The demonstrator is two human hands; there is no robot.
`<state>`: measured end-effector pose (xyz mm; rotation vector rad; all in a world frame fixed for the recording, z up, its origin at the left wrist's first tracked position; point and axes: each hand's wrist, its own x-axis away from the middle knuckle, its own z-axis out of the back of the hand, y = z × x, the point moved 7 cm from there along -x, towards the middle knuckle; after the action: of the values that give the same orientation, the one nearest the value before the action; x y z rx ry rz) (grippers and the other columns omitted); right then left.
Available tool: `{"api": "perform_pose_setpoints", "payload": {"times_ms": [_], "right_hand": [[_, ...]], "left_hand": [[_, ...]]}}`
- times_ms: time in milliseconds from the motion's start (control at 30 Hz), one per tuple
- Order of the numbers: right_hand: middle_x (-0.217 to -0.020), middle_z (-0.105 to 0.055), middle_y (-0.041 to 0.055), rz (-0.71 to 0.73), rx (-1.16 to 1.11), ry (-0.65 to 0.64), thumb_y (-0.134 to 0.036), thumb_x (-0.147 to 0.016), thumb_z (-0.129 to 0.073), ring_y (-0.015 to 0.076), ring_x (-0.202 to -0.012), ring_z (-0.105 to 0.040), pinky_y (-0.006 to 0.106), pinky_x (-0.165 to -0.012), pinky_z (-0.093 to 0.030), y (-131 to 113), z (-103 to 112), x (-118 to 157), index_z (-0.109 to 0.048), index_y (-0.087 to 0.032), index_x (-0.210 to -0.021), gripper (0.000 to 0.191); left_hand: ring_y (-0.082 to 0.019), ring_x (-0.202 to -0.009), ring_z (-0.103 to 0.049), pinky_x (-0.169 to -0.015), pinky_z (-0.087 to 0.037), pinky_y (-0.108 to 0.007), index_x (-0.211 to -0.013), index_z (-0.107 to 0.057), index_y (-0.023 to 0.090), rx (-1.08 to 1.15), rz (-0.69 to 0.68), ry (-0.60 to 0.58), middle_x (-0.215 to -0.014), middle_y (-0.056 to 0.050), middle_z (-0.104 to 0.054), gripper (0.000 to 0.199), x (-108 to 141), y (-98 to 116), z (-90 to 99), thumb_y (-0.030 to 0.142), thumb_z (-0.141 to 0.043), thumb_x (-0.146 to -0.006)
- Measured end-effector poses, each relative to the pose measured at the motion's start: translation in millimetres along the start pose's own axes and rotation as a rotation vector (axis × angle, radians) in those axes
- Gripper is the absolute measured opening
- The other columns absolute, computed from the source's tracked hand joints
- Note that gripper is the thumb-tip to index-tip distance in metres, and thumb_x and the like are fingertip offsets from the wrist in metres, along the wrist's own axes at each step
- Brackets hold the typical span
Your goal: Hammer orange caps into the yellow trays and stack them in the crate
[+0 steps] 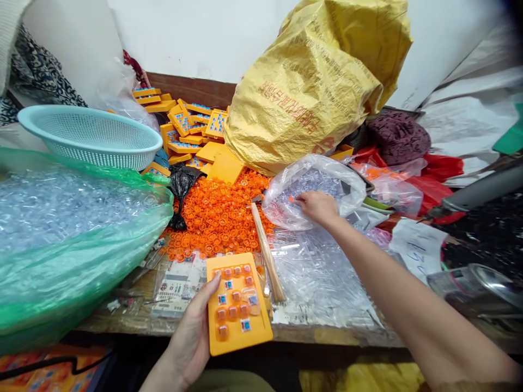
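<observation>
An orange board [237, 343] with clear caps and small blue-and-white squares on its face is gripped along its left side by my left hand [196, 332], the thumb on its upper left. My right hand [318, 207] reaches over a white plastic bag [355, 190] of small clear pieces, its fingers pinched together at the bag's left part. A small orange bit shows by the fingertips; what they hold, if anything, is too small to name. Between the hands lie a heap of orange rings [224, 212] and a bundle of thin pale sticks [267, 253].
A green bag [81, 261] of clear pieces fills the left side, with a light blue basket [93, 149] behind it. Orange boards [180, 120] are piled at the back beside a large yellow sack [302, 92]. Clear plastic pieces [318, 277] and a metal can [482, 288] lie right.
</observation>
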<state>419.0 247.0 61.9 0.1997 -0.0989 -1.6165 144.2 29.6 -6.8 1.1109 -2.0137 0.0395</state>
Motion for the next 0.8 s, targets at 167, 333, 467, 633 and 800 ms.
{"api": "perform_pose_setpoints", "payload": {"times_ms": [167,333,467,633,800], "right_hand": [[-0.123,-0.057,0.0082,0.005,-0.037,0.013,-0.035,-0.091,-0.055,0.0217,-0.105,-0.058,0.045,-0.089,-0.048,-14.2,-3.8,-14.4,-0.055,-0.018,-0.120,0.033],[-0.118,-0.060,0.0072,-0.016,-0.082,0.013,-0.033,-0.091,-0.055,0.0192,-0.099,-0.061,0.041,-0.085,-0.051,-19.8,-16.1,-19.0,-0.058,-0.018,-0.115,0.028],[-0.115,-0.061,0.0068,-0.017,-0.129,0.044,-0.033,-0.091,-0.056,0.0187,-0.097,-0.062,0.039,-0.083,-0.052,-18.7,-12.3,-16.6,-0.058,-0.017,-0.114,0.028],[-0.120,-0.058,0.0076,0.049,-0.181,0.149,-0.031,-0.092,-0.055,0.0203,-0.105,-0.058,0.043,-0.089,-0.048,-35.4,22.6,9.4,-0.059,-0.017,-0.112,0.025],[-0.082,-0.070,0.0006,0.268,-0.204,0.026,-0.020,-0.081,-0.065,0.0171,-0.077,-0.064,0.029,-0.070,-0.047,-69.6,29.8,92.1,-0.071,-0.023,-0.082,0.007]], "left_hand": [[-0.031,-0.103,-0.066,-0.099,-0.046,-0.048,-0.128,-0.053,0.011,0.028,0.043,-0.041,-0.110,-0.014,-0.071,0.047,-1.1,-0.4,-0.2,0.028,-0.060,-0.085],[-0.031,-0.104,-0.066,-0.099,-0.045,-0.049,-0.130,-0.050,0.010,0.041,0.053,-0.060,-0.107,-0.014,-0.072,0.049,0.9,0.5,0.5,0.028,-0.058,-0.086],[-0.030,-0.102,-0.066,-0.099,-0.046,-0.048,-0.131,-0.049,0.011,0.026,0.026,-0.030,-0.105,-0.013,-0.073,0.050,-0.4,3.3,7.8,0.022,-0.062,-0.083],[-0.032,-0.095,-0.069,-0.093,-0.050,-0.050,-0.135,-0.044,0.012,-0.050,-0.009,0.005,-0.101,-0.013,-0.074,0.061,-1.9,8.0,13.9,0.010,-0.065,-0.077],[-0.033,-0.098,-0.068,-0.091,-0.051,-0.051,-0.138,-0.038,0.014,-0.053,-0.021,0.058,-0.103,-0.014,-0.073,0.067,-2.1,14.9,21.0,0.011,-0.066,-0.077]]}}
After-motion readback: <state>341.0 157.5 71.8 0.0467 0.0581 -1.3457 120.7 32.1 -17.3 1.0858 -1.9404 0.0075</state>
